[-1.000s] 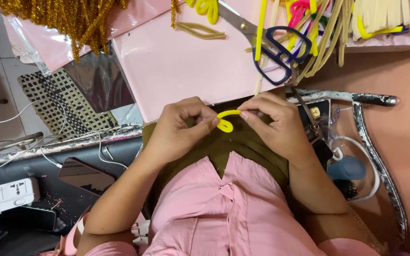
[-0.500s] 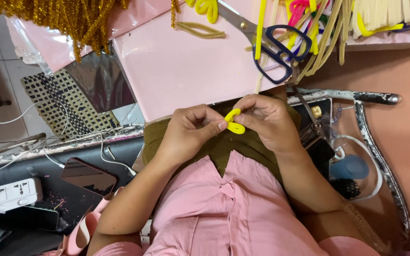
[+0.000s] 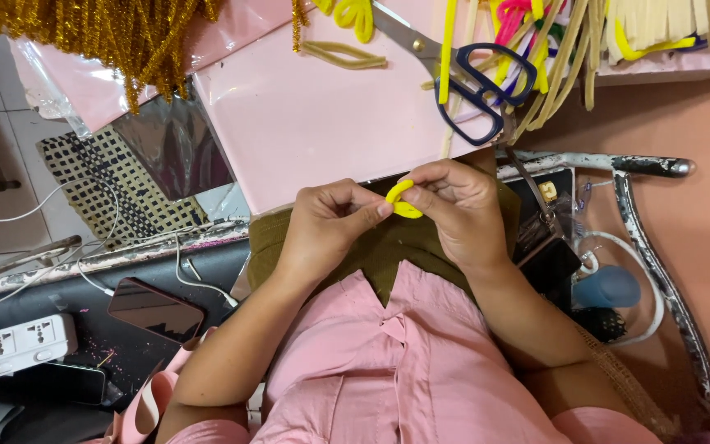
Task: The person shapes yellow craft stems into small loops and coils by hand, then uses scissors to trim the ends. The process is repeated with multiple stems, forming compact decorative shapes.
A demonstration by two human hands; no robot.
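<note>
Both my hands pinch a bent yellow pipe cleaner [image 3: 403, 199].

My left hand [image 3: 330, 226] and right hand [image 3: 458, 205] are closed on it, just below the pink sheet's [image 3: 314, 115] bottom edge; scissors [image 3: 462, 70] lie near its top right corner.

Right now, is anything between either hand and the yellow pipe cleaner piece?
Nothing visible. The left hand and right hand both pinch the bent yellow pipe cleaner directly with their fingertips, above the olive cloth on the lap.

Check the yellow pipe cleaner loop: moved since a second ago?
Yes, slightly. The yellow pipe cleaner loop sits a little lower, farther from the scissors, pinched between the left hand and right hand.
</note>
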